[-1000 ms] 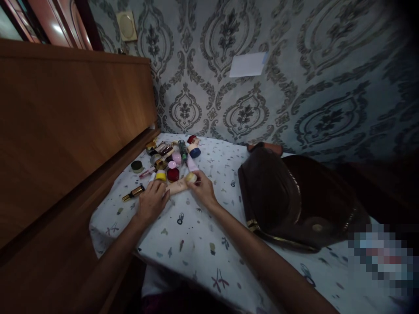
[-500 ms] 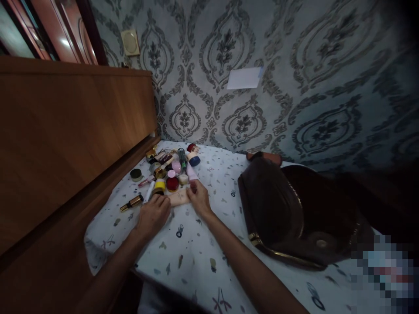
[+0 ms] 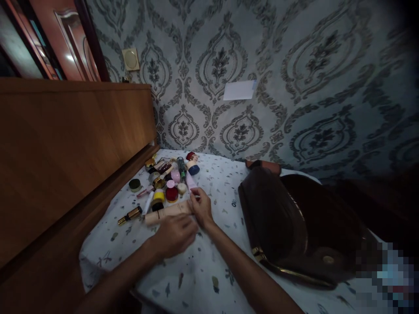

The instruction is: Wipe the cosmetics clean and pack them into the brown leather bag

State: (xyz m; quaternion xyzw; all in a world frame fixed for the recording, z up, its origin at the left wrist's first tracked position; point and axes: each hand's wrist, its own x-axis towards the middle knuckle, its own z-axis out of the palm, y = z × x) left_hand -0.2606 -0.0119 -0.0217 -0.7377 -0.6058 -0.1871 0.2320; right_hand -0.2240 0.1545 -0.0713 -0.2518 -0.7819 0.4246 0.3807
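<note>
Although neither grip shows clearly, the right hand (image 3: 201,208) touches the slender tube (image 3: 168,211), left hand (image 3: 176,235) curled.

Grey wallpaper (image 3: 242,56) with dark medallions rose behind the far edge of the cloth-covered bench (image 3: 225,216), bearing a white card (image 3: 239,90). A brown wooden cabinet (image 3: 78,126) flanked the left edge; beyond stood a glossy reddish panel (image 3: 70,48). Dim light left the right side darkest.
</note>
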